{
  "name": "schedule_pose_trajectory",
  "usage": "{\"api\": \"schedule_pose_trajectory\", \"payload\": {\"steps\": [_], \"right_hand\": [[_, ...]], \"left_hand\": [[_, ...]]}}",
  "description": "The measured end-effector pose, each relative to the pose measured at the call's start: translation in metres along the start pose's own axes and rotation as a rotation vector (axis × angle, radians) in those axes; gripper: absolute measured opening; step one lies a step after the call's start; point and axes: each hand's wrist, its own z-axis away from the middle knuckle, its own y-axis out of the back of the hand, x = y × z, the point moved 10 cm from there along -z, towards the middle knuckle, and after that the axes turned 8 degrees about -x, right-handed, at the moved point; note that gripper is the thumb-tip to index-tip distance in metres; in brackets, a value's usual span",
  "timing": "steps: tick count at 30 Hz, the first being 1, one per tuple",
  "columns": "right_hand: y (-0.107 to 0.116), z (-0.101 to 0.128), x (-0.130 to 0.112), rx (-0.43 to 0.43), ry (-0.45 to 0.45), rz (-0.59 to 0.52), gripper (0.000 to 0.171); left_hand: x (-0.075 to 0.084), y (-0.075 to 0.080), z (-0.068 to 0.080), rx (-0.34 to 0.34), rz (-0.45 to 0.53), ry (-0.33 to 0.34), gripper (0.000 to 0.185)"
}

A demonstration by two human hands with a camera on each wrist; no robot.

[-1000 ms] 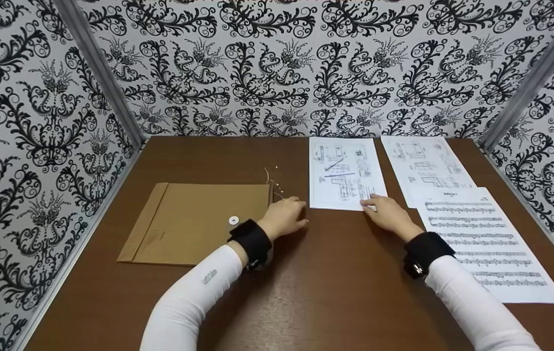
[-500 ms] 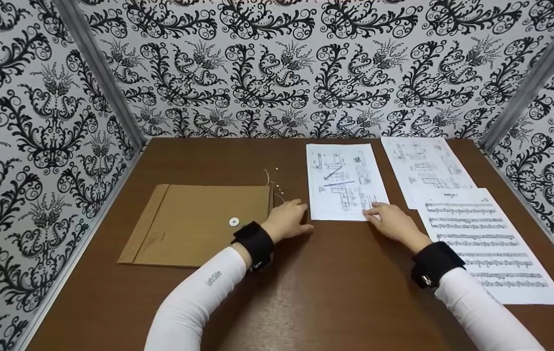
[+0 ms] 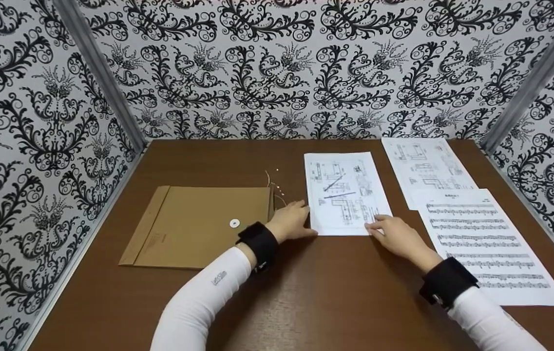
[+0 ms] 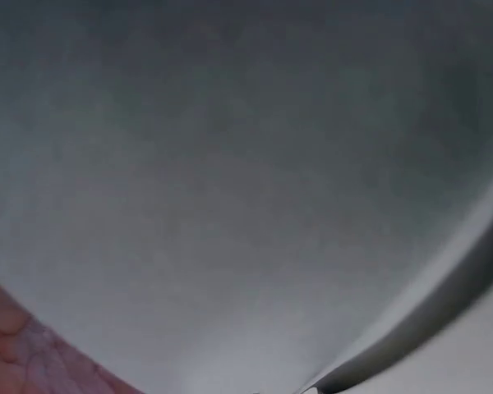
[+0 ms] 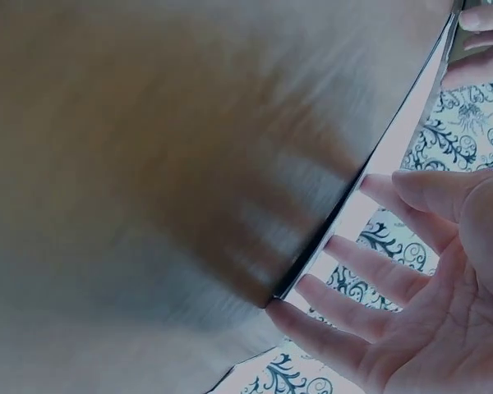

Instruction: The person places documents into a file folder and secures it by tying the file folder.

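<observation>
1. In the head view, both forearms in white sleeves with black wrist bands are reaching up from the lower edge toward the middle of the frame. The left hand (image 3: pixel 292 222) is lying knuckles up, its loosely extended fingers touching the lower left corner of the drawing sheet (image 3: pixel 345 192); it is holding nothing.
2. The right hand (image 3: pixel 396 234) is resting at the sheet's lower right corner, its straight, spread fingertips (image 5: pixel 283 312) meeting the paper's edge in the right wrist view, without closing on it.
3. The drawing sheet is lying flat at the centre of the brown table (image 3: pixel 335 302), between the two hands.
4. The kraft envelope (image 3: pixel 199 226) is lying flat at centre left, just beside the left hand, with its white button clasp (image 3: pixel 234 223) showing and its string (image 3: pixel 274 185) trailing off its upper right corner; whether anything is inside cannot be told.
5. At the right of the frame, a second drawing sheet (image 3: pixel 425 168) and a sheet of music (image 3: pixel 488 243) are lying overlapped, near the right hand.
6. The left wrist view is showing only a grey blur.
</observation>
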Motion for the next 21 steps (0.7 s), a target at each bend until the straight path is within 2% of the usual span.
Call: {"api": "schedule_pose_trajectory", "payload": {"steps": [8, 17, 21], "right_hand": [[-0.001, 0.014, -0.008, 0.041, 0.023, 0.026, 0.025], [-0.002, 0.03, -0.021, 0.12, 0.103, 0.063, 0.023], [-0.003, 0.036, -0.023, 0.128, 0.103, 0.073, 0.023]], "left_hand": [[0.002, -0.003, -0.001, -0.015, -0.006, -0.01, 0.066], [0.003, -0.004, -0.002, -0.028, 0.01, -0.016, 0.061], [0.004, -0.004, -0.003, -0.027, 0.019, -0.03, 0.061]]}}
